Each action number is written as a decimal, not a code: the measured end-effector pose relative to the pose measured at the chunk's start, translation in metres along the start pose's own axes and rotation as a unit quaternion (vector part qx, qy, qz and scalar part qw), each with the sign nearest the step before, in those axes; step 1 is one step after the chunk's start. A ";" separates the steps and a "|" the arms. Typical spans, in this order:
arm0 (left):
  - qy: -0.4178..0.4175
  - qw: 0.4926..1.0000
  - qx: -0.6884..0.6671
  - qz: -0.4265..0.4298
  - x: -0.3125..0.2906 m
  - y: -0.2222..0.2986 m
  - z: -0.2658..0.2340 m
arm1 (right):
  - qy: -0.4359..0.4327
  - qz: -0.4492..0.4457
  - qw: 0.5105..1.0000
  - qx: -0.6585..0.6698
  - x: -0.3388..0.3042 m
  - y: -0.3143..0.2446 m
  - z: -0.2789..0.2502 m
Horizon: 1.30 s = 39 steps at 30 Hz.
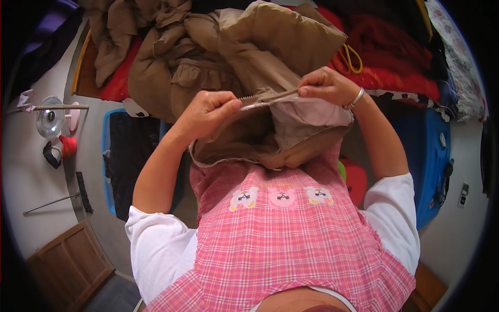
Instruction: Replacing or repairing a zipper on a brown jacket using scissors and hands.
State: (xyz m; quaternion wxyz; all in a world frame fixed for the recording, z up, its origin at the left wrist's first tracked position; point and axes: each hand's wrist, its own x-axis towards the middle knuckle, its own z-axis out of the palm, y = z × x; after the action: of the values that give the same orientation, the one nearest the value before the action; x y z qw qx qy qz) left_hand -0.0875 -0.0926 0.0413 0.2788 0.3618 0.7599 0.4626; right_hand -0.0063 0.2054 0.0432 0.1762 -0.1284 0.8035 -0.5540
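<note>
Left hand (pixel 208 108) is clamped on the left end of a grey zipper strip (pixel 270 97), fingers curled shut over it; right hand (pixel 326 86) pinches the right end between thumb and fingers, silver bangle (pixel 357 98) on that wrist. The strip runs taut between the two hands, along the opening of a tan padded garment (pixel 260 57), centre of view, held up just above a pink checked apron (pixel 283 229). Hidden: the garment's lower fold drops behind the apron top, its far part merges with a heap of more tan fabric (pixel 150 47), so can't tell where one piece ends or how many there are. Can't make out whether a zipper slider is there; teeth visible only near the left hand. Apron has 3 small cartoon patches (pixel 283 196) in a row, white/pink, detail too small to read. Far right: red cloth (pixel 395 78) with 1 pair of yellow-handled scissors (pixel 352 58) on it, blades hidden. Right: blue bin (pixel 429 156), partly cut off by the right arm. Left: a second blue bin (pixel 106 156) with dark cloth in it, 1 broom (pixel 78 193) lying on the floor, 1 small fan (pixel 50 122), 1 red cup (pixel 68 145). Near left: wooden cabinet door (pixel 70 260), cut off by the rim.
</note>
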 end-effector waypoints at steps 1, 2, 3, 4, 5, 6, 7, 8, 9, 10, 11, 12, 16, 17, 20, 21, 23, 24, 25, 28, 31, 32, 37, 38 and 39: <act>-0.021 0.999 -0.016 -0.019 -0.003 -0.001 0.001 | 0.000 -0.001 1.000 0.000 -0.001 -0.001 0.002; -0.021 0.999 -0.016 -0.019 -0.004 -0.001 0.000 | -0.001 -0.002 1.000 0.004 -0.002 -0.003 0.003; -0.028 0.999 -0.027 -0.034 -0.005 -0.001 0.000 | -0.001 -0.002 1.000 0.008 -0.003 -0.004 0.004; -0.034 0.998 -0.037 -0.050 -0.005 -0.001 -0.001 | 0.000 -0.003 1.000 0.011 -0.004 -0.003 0.005; -0.033 0.998 -0.037 -0.050 -0.005 -0.001 -0.001 | -0.001 -0.004 1.000 0.011 -0.004 -0.004 0.005; -0.035 0.998 -0.029 -0.043 -0.005 0.000 -0.001 | -0.003 -0.008 1.000 0.003 -0.005 -0.005 0.005; -0.038 0.998 -0.022 -0.037 -0.005 0.001 -0.002 | -0.004 -0.011 1.000 -0.004 -0.006 -0.006 0.005; -0.038 0.998 -0.022 -0.036 -0.004 0.001 -0.002 | -0.003 -0.010 1.000 -0.004 -0.006 -0.006 0.005; -0.039 0.998 -0.019 -0.034 -0.004 0.002 -0.002 | 0.002 -0.017 1.000 -0.008 -0.006 -0.005 0.006; -0.039 0.999 -0.016 -0.033 -0.004 0.003 -0.001 | 0.007 -0.023 1.000 -0.012 -0.006 -0.005 0.007; -0.039 0.999 -0.016 -0.033 -0.002 0.005 -0.001 | 0.007 -0.023 1.000 -0.012 -0.005 -0.009 0.008; -0.015 1.000 -0.002 -0.016 0.002 0.009 -0.001 | 0.054 -0.023 0.998 -0.034 -0.003 -0.014 0.010; -0.051 0.992 0.016 0.115 0.005 0.023 0.027 | 0.075 -0.105 0.976 -0.173 0.002 -0.043 0.062; -0.051 0.992 0.017 0.117 0.000 0.012 0.016 | 0.076 -0.106 0.976 -0.174 -0.003 -0.028 0.044; 0.081 0.996 -0.017 -0.030 -0.015 -0.031 -0.012 | 0.212 0.002 0.967 -0.144 -0.030 0.025 -0.012; 0.082 0.995 -0.050 -0.039 -0.013 -0.037 -0.013 | 0.206 0.003 0.972 -0.110 -0.029 0.025 -0.017; 0.067 0.974 -0.187 -0.109 -0.013 -0.035 -0.014 | 0.203 0.013 0.977 -0.068 -0.035 0.026 -0.008; 0.062 0.977 -0.170 -0.109 -0.021 -0.036 -0.010 | 0.204 0.031 0.978 -0.017 -0.035 0.027 -0.003; 0.059 0.980 -0.154 -0.108 -0.029 -0.037 -0.006 | 0.203 0.048 0.978 0.030 -0.036 0.028 -0.001; 0.047 0.972 -0.200 -0.114 -0.025 -0.038 -0.005 | 0.210 0.052 0.976 0.014 -0.036 0.029 -0.004; 0.041 0.967 -0.221 -0.117 -0.024 -0.036 -0.005 | 0.227 0.055 0.972 -0.018 -0.034 0.032 -0.004; 0.039 0.967 -0.221 -0.119 -0.025 -0.037 -0.006 | 0.239 0.058 0.967 -0.059 -0.034 0.033 -0.006; 0.130 0.954 -0.240 -0.123 -0.030 -0.045 -0.011 | 0.197 0.077 0.977 0.011 -0.049 0.027 -0.009; 0.144 0.945 -0.263 -0.133 -0.031 -0.045 -0.013 | 0.169 0.108 0.978 0.059 -0.054 0.026 -0.010; 0.136 0.945 -0.266 -0.133 -0.031 -0.046 -0.013 | 0.173 0.115 0.976 0.059 -0.060 0.030 -0.012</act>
State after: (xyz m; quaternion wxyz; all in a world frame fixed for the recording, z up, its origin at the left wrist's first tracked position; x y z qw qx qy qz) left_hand -0.0927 -0.1386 0.0079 0.3179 0.1034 0.6810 0.6515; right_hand 0.0425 0.2499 0.0274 0.1040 0.0731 0.7972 -0.5901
